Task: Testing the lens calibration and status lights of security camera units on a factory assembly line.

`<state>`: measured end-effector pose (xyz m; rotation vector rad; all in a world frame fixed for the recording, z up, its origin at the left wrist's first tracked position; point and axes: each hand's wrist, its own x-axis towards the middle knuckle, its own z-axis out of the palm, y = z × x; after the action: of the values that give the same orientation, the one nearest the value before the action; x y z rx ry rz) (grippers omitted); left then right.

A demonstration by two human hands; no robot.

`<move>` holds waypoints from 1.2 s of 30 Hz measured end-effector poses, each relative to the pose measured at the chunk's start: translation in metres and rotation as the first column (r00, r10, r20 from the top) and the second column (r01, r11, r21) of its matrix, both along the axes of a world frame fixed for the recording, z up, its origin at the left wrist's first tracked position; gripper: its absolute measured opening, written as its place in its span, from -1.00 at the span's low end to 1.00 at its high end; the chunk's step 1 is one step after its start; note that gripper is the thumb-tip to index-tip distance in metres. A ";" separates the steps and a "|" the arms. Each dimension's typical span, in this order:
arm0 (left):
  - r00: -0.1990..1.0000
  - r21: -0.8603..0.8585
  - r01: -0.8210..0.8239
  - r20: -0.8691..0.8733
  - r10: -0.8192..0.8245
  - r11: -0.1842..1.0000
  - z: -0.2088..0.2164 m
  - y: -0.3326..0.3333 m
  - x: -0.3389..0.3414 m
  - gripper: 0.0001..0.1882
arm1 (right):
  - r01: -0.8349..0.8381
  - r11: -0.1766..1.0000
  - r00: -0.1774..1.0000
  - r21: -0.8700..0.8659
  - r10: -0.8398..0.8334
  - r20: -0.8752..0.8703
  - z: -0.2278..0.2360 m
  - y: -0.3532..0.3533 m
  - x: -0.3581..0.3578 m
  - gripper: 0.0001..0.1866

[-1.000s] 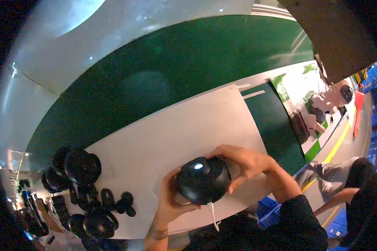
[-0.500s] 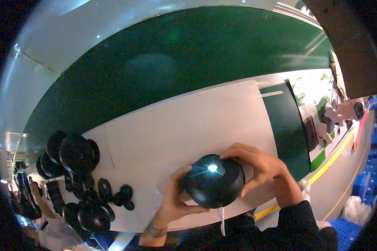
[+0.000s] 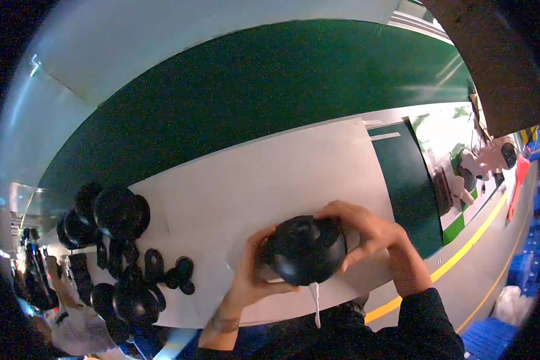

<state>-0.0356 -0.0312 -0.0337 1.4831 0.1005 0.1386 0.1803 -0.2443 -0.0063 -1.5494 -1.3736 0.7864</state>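
A glossy black dome-shaped part (image 3: 306, 255) is held between both my hands above the near edge of a white-covered bench (image 3: 264, 174). Around its left side curves my left hand (image 3: 255, 264), the thumb along its lower rim. My right hand (image 3: 369, 231) grips the right side, with fingers at the top edge and the thumb lower down. A white cord or strip (image 3: 316, 303) hangs from the dome's near edge. Its underside is hidden from view.
Several black round parts (image 3: 117, 213) are piled on the left of the bench, with smaller black rings (image 3: 153, 266) beside them. A green panel (image 3: 252, 90) stands behind. To the right are a dark green mat (image 3: 408, 186) and pale pink objects (image 3: 492, 156). Yellow lines (image 3: 384, 309) mark the floor.
The dome has tipped in my hands, and the bright reflection on its top has gone. Both hands keep their hold, shifted slightly. The whole view has moved a little.
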 end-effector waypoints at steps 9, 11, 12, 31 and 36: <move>0.997 -0.078 0.033 -0.071 -0.039 0.996 0.009 0.016 -0.002 0.18 | 0.141 0.952 0.909 0.270 -0.233 0.345 0.043 -0.005 -0.050 -0.27; 0.999 0.024 -0.003 0.054 0.002 1.000 0.014 0.015 0.000 0.15 | 0.135 0.925 0.818 0.356 -0.306 0.486 0.050 0.007 -0.067 -0.46; 0.998 0.027 -0.004 0.058 0.002 1.000 0.016 0.011 0.000 0.15 | 0.133 0.924 0.817 0.359 -0.308 0.488 0.047 0.008 -0.072 -0.46; 0.909 0.603 -0.312 0.413 0.048 0.734 0.027 0.023 0.065 -0.03 | -0.218 0.826 0.620 0.519 -0.293 0.727 0.006 0.008 -0.096 -0.73; 0.894 0.702 -0.400 0.442 0.079 0.589 0.036 0.121 0.140 0.08 | -0.062 0.895 0.678 0.441 -0.287 0.676 -0.019 0.013 -0.072 -0.78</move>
<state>0.1044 0.0901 0.0024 2.2996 -0.0802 0.7791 0.1086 -0.2314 -0.0250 -1.6148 -1.8275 -0.3018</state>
